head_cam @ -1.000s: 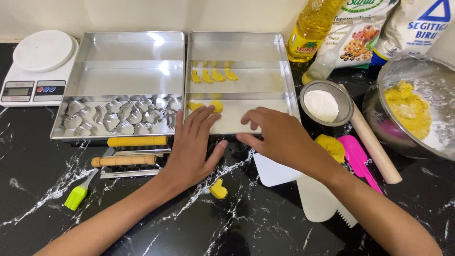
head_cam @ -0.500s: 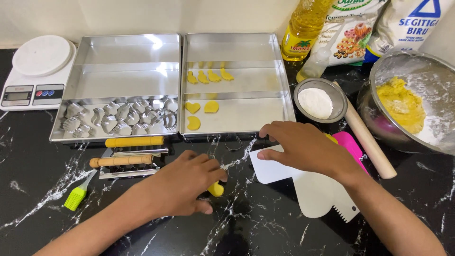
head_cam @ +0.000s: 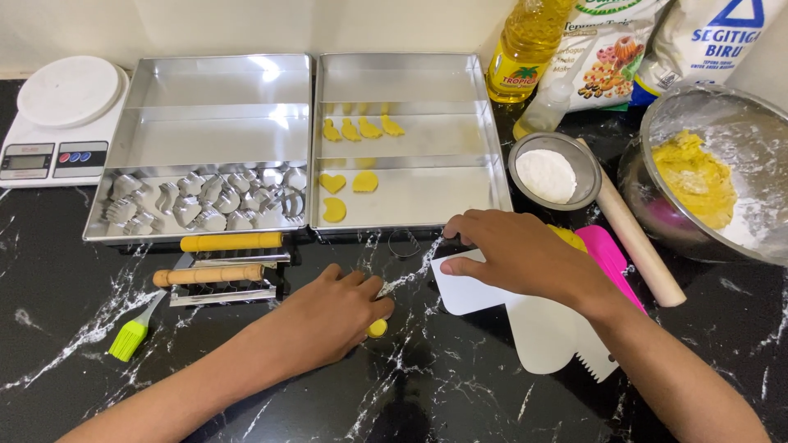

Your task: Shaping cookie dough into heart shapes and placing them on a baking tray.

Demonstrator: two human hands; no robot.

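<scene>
- The left hand (head_cam: 332, 316) lies palm down on the black marbled desk (head_cam: 460, 394), its grip curled together over a small yellow piece of dough (head_cam: 377, 329) that peeks out at the fingertips. How firmly it is pinched I cannot tell.
- The right hand (head_cam: 525, 254) rests with its grip flat and spread on a white scraper (head_cam: 472, 287), fingertips touching a thin metal cookie cutter (head_cam: 404, 243) just below the right baking tray (head_cam: 410, 131).
- Risk: the dough piece looks soft, so pressing or dragging it under the left fingers could squash or smear its shape.
- Risk: the scraper could skid on the smooth desk if pushed at an angle, knocking the cutter against the tray rim.
- Risk: the right forearm passes just beside a pink spatula (head_cam: 611, 258) and a rolling pin (head_cam: 636, 238); a wide sweep could send the pin rolling toward the flour bowl (head_cam: 552, 172).
</scene>
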